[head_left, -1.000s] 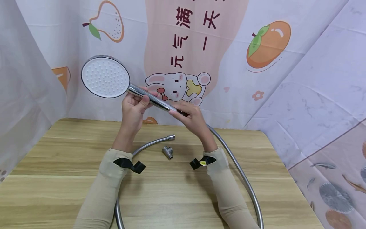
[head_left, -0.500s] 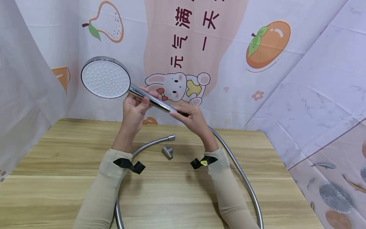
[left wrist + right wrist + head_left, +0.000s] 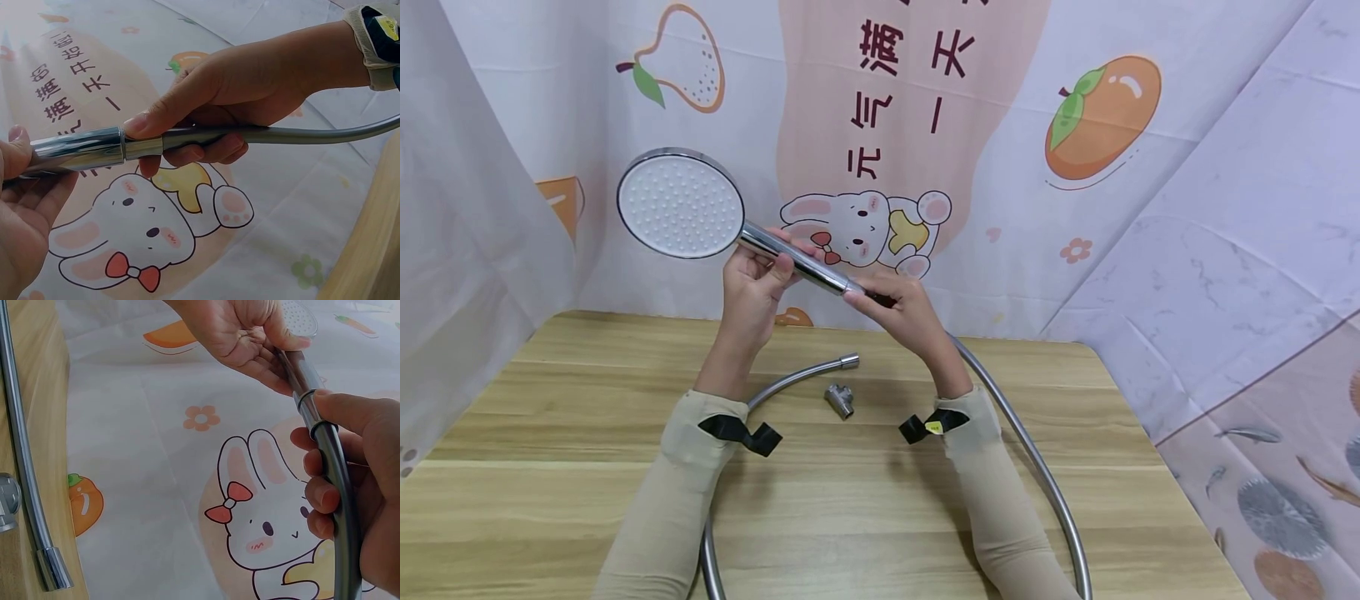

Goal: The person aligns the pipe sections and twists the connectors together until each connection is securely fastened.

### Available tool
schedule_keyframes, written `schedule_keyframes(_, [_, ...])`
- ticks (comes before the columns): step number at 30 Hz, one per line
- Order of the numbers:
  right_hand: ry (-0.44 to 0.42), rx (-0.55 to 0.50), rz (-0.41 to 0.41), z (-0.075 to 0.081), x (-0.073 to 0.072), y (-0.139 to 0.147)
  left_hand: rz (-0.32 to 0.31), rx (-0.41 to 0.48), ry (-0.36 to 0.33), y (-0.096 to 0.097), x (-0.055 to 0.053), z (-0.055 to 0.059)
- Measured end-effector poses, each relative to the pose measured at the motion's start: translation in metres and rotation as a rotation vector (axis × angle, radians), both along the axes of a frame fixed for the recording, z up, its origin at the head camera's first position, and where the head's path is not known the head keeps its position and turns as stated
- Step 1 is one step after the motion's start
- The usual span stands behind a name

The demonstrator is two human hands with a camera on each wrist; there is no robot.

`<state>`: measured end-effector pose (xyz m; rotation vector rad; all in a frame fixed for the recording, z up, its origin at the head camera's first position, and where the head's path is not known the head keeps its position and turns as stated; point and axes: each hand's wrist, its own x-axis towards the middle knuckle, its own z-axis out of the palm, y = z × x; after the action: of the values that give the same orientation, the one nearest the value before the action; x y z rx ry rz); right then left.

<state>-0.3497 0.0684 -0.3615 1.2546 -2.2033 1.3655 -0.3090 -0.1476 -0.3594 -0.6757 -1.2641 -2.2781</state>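
Note:
A chrome shower head [image 3: 682,205] with a round white nozzle face is held tilted above the table's back edge. My left hand [image 3: 752,287] grips its handle, thumb in front and fingers behind. At the handle's lower end my right hand [image 3: 904,310] pinches the metal end nut [image 3: 144,147] of the grey shower hose [image 3: 300,135], thumb on the joint and fingers curled round the hose. In the left wrist view the nut meets the handle, with a thin seam line between them. From the right hand the hose curves down the table's right side.
The hose's other end [image 3: 848,360] lies on the wooden table [image 3: 850,517] between the forearms. Close by is a small chrome tee fitting [image 3: 840,400]. Behind the table hangs a printed cloth [image 3: 1000,275], and more cloth stands at both sides.
The shower head's face has turned and shifted very slightly. Both hands keep their grips in nearly the same place; the hose end and tee fitting have not moved.

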Motion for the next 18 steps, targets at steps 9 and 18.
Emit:
schedule_keyframes(9, [0.026, -0.010, -0.012, 0.000, -0.001, -0.002, 0.036, 0.000, -0.023, -0.003, 0.001, 0.002])
schedule_keyframes(18, [0.013, -0.030, -0.018, -0.003, -0.004, -0.001, 0.047, 0.013, -0.021, -0.013, 0.004, 0.009])
